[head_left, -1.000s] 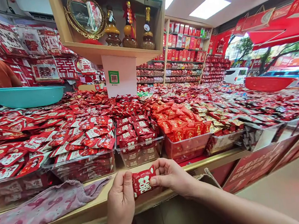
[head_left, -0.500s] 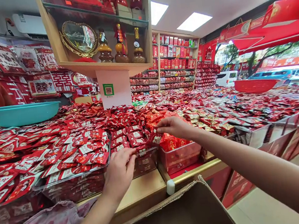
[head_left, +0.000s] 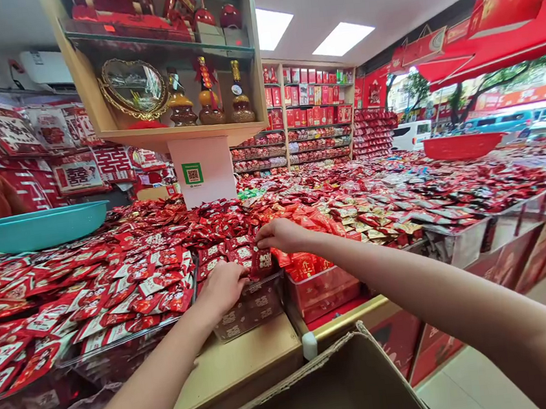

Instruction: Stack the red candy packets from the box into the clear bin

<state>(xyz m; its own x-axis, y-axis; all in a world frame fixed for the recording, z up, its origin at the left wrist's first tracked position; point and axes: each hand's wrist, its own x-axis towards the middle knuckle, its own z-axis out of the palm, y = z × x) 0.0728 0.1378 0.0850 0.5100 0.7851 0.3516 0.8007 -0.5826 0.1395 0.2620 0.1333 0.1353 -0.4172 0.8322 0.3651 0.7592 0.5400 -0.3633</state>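
Note:
My right hand (head_left: 283, 234) pinches a dark red candy packet (head_left: 265, 261) printed with a pale double-happiness sign. The packet is at the right side of a clear plastic bin (head_left: 252, 311) filled with rows of matching packets (head_left: 240, 253). Over the bin's front left part, my left hand (head_left: 224, 288) rests with its fingers loosely bent and touching the packets; its fingertips are partly hidden. Right of this bin stands a red-tinted bin (head_left: 323, 290) of bright red packets (head_left: 306, 263), beneath my right wrist.
An open cardboard box (head_left: 322, 394) sits close in front of me, below the counter edge. Heaps of red-and-white packets (head_left: 139, 277) lie on the left. A teal basin (head_left: 41, 227) and a red basin (head_left: 464, 145) stand farther back. A display cabinet (head_left: 172, 134) overhangs the counter.
My right hand has moved left with the packet, from over the bright red packets to the dark red ones. My left hand has shifted slightly forward over the bin. The view has turned a little.

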